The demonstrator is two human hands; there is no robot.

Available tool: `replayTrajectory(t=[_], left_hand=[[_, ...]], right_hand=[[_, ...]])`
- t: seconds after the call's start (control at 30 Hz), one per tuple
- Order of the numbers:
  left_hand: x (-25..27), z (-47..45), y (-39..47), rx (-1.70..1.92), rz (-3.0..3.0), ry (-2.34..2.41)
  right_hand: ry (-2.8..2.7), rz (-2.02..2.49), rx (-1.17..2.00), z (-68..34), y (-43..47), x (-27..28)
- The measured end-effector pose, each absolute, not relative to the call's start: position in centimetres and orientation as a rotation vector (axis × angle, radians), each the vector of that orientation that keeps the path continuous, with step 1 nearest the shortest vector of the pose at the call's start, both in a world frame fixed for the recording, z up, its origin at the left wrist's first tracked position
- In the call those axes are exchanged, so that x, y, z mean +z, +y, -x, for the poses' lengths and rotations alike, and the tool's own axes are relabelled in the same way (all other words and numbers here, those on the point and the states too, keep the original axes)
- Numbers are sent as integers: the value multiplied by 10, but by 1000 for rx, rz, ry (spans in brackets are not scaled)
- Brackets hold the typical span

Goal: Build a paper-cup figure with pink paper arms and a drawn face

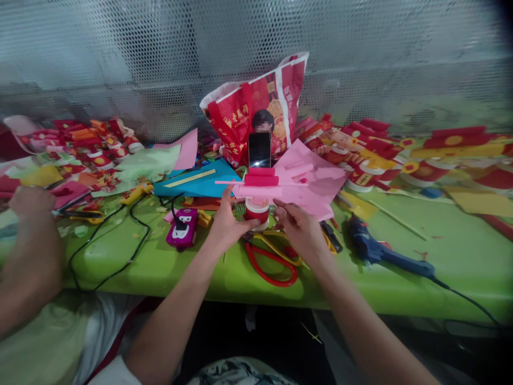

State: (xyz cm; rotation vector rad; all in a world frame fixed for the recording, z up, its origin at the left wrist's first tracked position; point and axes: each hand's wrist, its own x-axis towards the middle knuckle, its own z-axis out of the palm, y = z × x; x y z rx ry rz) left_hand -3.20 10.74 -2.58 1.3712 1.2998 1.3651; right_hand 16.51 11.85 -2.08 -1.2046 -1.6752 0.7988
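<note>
A small paper cup figure (257, 210) stands upright in front of me, red with a white rim. Coiled green paper arms stick out at its sides, and a pink rolled-paper hat (261, 181) with a long thin crosspiece tops it. My left hand (227, 220) grips the cup from the left, thumb against its lower front and index finger raised by the hat. Close to the coil on the right side, my right hand (297, 227) has its fingers curled together; what is between them cannot be made out. Scissors (276, 259) with red and yellow handles lie just below the cup.
A blue glue gun (385, 252) lies right, its cord trailing off the edge. Left are a purple socket block (182, 229), a yellow glue gun (137, 193) and a co-worker's arm (30, 240). Behind stand a phone (259, 149), a red bag (236, 117) and several finished figures.
</note>
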Motion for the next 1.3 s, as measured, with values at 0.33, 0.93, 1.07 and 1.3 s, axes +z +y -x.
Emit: replayTrajectory(t=[0.33,0.93,1.07,1.3], left_hand=[[-25,32,108,1357,-1433,1282],[-27,33,109,1380,-1422,1358],[-26,33,107,1384,-1419,1333],[-25,32,106,1361,-1421,1356]], right_hand=[[-1680,1170,765,-159,122,-22],[-1579,1156,821,-154,124,-29],[-1519,1198,846,-160,122,-30],[-1618,1258,668,-172,114,-26]])
